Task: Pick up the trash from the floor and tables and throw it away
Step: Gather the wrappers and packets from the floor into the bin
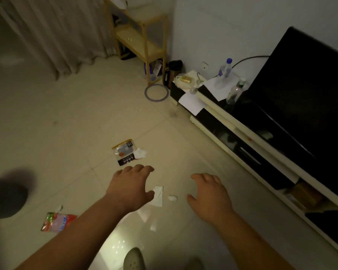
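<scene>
At the lower left of the frame a red-and-green snack wrapper (59,222) lies flat on the tiled floor (47,123). Towards the centre, the left hand (130,185) hovers palm down with its fingers spread and gently curved, gripping nothing. Just above its fingertips lie a black-and-white packet (124,152) and a crumpled white tissue (140,152), touching each other. The thumb sits just beside a white paper slip (158,195); whether they touch cannot be told. A small white scrap (173,197) lies between the hands. The right hand (209,193) is also palm down, loosely open and empty. At the upper right, a TV stand (219,106) bears a clear bag (183,80) with a yellow block inside and two clear plastic bottles (224,69), upright, their contents unclear.
</scene>
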Demonstrator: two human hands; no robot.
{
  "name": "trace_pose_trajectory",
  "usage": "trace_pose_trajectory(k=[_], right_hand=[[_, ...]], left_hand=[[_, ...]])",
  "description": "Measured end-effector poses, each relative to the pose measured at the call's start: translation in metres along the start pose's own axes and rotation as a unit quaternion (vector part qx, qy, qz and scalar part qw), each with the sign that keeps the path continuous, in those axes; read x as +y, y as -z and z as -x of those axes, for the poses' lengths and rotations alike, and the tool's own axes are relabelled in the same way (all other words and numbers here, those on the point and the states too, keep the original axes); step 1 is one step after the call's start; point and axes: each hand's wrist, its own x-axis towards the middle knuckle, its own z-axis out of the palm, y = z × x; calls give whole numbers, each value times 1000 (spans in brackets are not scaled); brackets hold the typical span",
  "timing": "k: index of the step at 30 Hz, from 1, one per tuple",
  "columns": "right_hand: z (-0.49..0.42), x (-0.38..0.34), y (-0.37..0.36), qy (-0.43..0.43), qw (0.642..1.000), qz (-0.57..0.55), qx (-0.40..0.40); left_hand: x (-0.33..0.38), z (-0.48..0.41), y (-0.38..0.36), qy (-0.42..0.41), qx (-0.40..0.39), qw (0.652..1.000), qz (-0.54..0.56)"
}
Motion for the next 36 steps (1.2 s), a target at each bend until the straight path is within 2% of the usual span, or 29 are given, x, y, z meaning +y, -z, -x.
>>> trace_pose_trajectory(k=[4,11,17,22,26,29,32,36], right_hand=[[-68,36,-72,14,1000,12,-14],[-182,116,-238,17,999,30,-31],[-238,156,-404,16,999,12,-47],[-281,194,-503,23,999,16,-40],[-301,212,-568,13,999,2,-52],[-302,215,-609,23,998,-24,-59],[-298,211,-633,26,997,-37,-68],[-297,213,-648,18,998,-38,-56]], left_hand=[[-17,-70,-81,-3,-15,1000,-20],[-46,-183,-266,12,-43,999,-9],[-72,-252,-434,37,-108,993,24],[-90,-309,-540,49,-113,989,75],[-107,-335,-605,56,-106,987,102],[-115,-336,-638,65,-103,989,84],[-118,-331,-654,60,-73,994,60],[-116,-325,-663,41,-67,993,91]])
